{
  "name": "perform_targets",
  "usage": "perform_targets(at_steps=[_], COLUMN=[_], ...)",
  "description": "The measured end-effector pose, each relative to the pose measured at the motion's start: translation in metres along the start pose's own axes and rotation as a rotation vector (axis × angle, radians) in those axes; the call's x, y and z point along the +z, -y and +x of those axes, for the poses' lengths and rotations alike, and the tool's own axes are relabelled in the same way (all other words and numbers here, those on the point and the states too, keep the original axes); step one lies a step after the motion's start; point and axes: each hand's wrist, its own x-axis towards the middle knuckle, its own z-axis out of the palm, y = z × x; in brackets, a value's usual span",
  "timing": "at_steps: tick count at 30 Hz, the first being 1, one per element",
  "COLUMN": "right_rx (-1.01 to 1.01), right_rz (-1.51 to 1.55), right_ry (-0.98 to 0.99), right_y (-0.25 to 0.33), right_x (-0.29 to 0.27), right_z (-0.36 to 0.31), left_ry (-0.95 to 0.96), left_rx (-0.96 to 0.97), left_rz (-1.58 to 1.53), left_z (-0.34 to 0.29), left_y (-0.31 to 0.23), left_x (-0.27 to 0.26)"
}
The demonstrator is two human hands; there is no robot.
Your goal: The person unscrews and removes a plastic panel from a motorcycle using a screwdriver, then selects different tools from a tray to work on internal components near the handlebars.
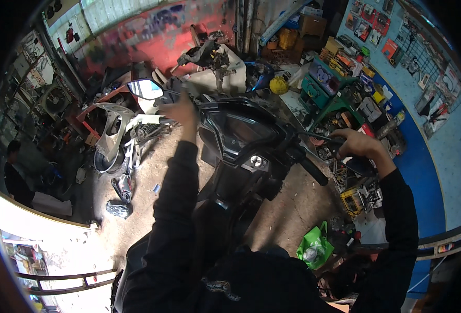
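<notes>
A dark motor scooter stands in front of me, with its dash and handlebar facing me. My left hand is at the left rear-view mirror, its fingers stretched toward the mirror's lower edge and the thumb apart. Whether the fingertips touch the mirror is hard to make out. On the other side, my right hand curls over the top of the right rear-view mirror, whose stem runs to the handlebar. The black right handlebar grip is free of my hand. A round ignition switch shows below the dash.
Loose scooter body panels lie at the left. At the right are green tool cabinets piled with small boxes and tools, and a blue wall hung with packaged parts. A green bag sits on the floor. A person is at far left.
</notes>
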Motion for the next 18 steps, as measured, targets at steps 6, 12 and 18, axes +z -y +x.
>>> perform_targets(at_steps=[6, 12, 18], right_rx=[0.016, -0.156, 0.156], right_rz=[-0.266, -0.606, -0.688], right_ry=[-0.005, -0.389, -0.285], right_y=[0.002, -0.002, 0.003], right_x=[0.016, 0.051, 0.07], right_z=[0.002, -0.016, -0.006], left_ry=[0.293, 0.367, 0.472], left_rx=[-0.233, -0.538, -0.764], left_rz=[-0.35, -0.607, -1.246], left_z=[0.147, 0.171, 0.162], left_y=[0.057, 0.073, 0.094], left_x=[0.035, 0.052, 0.027])
